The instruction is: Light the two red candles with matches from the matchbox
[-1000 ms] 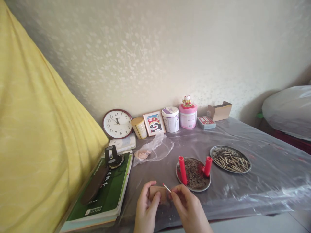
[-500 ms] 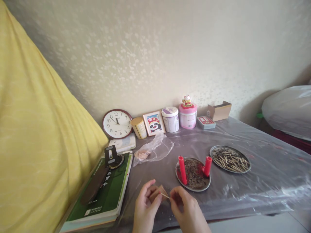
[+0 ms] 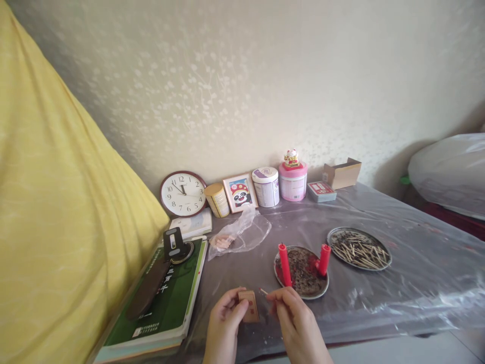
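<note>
My left hand [image 3: 226, 317] is closed around a small brown matchbox [image 3: 249, 307], its thumb on the face with red marks. Between the fingertips of my right hand [image 3: 294, 314] is a matchstick [image 3: 263, 291], its tip pointing left toward the box with a small gap between them. Just beyond my right hand lies a round metal plate [image 3: 303, 294] with dark residue and red wax. On it stand two red candles, a taller one [image 3: 285, 265] at the left and a shorter one [image 3: 324, 260] at the right. No flame shows on either.
Another round plate [image 3: 359, 248] holds many used matchsticks. A plastic bag [image 3: 246, 232] lies beyond my hands. Green books [image 3: 170, 303] with a dark stand on top lie at the left. A clock [image 3: 183, 194], tins and a picture frame [image 3: 240, 193] line the wall.
The matchbox has turned so its marked face shows. My right hand has drawn the match away from the box and slightly up; earlier the match lay across the box.
</note>
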Motion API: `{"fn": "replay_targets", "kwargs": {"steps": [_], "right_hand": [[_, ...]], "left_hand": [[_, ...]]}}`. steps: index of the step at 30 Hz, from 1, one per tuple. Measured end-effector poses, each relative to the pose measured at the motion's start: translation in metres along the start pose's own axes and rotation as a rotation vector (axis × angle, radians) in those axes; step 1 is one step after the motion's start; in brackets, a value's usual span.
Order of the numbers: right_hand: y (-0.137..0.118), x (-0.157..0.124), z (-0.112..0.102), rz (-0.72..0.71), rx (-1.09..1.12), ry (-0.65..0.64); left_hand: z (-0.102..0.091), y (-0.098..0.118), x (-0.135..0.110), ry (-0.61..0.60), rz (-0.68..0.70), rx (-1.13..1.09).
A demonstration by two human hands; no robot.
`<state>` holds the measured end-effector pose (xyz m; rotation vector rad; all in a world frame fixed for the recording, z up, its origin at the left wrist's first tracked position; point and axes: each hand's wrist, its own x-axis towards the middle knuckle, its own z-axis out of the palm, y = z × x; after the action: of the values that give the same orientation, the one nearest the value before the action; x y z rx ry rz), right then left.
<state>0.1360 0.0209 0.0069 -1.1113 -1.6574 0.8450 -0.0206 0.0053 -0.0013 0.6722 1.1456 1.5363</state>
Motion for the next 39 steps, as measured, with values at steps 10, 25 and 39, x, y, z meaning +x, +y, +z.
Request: {"fn": "replay_targets", "kwargs": {"steps": [10, 25, 39], "right_hand": [[-0.002, 0.0, 0.003, -0.103, -0.056, -0.1], [-0.007, 0.003, -0.002, -0.15, -0.072, -0.116], [-0.009, 0.003, -0.011, -0.333, -0.258, -0.142]], "left_hand": [[-0.005, -0.009, 0.0, -0.139, 0.044, 0.062], [-0.003, -0.006, -0.002, -0.241, 0.094, 0.094], [0.004, -0.002, -0.006, -0.368, -0.224, -0.154]]}}
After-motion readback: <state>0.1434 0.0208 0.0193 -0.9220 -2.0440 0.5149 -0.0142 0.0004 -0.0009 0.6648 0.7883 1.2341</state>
